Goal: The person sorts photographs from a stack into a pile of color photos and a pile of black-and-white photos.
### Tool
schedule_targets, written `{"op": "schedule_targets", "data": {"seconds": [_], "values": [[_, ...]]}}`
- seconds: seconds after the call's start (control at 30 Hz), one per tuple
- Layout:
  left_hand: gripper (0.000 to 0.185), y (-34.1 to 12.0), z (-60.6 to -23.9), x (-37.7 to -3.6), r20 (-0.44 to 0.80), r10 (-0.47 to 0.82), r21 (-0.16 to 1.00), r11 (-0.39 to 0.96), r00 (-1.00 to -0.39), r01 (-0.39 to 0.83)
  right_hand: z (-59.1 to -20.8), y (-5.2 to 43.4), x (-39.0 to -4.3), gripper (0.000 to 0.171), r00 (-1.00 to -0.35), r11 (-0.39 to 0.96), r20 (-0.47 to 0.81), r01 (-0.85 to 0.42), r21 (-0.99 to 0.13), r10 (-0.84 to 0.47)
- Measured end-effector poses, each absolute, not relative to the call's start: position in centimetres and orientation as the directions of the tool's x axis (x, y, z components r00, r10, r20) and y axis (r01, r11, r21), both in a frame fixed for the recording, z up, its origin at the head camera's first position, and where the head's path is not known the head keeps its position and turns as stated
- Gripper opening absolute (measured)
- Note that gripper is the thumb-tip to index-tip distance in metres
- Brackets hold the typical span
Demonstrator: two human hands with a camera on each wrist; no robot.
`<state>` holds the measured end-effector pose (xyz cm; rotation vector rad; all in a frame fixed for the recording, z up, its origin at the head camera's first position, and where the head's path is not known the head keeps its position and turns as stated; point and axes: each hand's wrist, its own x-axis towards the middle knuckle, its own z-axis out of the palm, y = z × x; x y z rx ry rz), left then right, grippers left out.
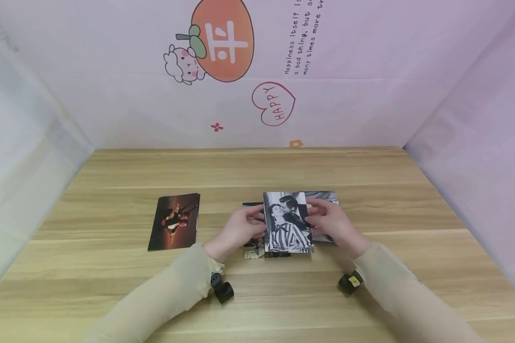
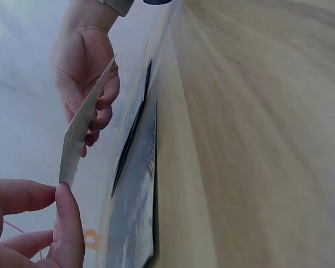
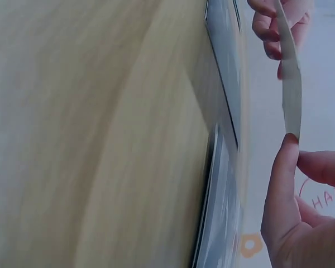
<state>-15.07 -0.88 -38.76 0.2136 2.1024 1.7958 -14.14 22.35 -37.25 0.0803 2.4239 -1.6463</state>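
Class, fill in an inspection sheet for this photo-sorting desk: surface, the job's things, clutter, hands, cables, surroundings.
Surface: wooden table, light grain.
Job's things: black-and-white photo lifted off the table by its side edges; more photos lie flat beneath it.
Clutter: colour photo lying apart, on the left.
Hands: left hand pinches the photo's left edge; right hand pinches its right edge.
Cables: nothing seen.
Surroundings: pale backdrop with a pumpkin cartoon and a "HAPPY" heart; plain side panels.
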Motion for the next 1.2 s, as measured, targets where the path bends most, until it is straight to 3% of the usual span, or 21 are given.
{"op": "schedule_targets", "data": {"seconds": [0.33,1.2], "values": [[0.059,1.9,-38.5,-15.6,-0.182,0.384,0.982,0.118,-0.905,-0.148,-36.7,25.2,-13.8,0.059,-0.971,0.329,-0.228,0.195,-0.924,-0.066],[0.062,8.0,-39.3,-17.5,-0.225,0.357,0.974,0.103,-0.907,-0.201,-37.1,30.8,-14.8,0.068,-0.967,0.398,-0.238,0.186,-0.898,-0.085]]}}
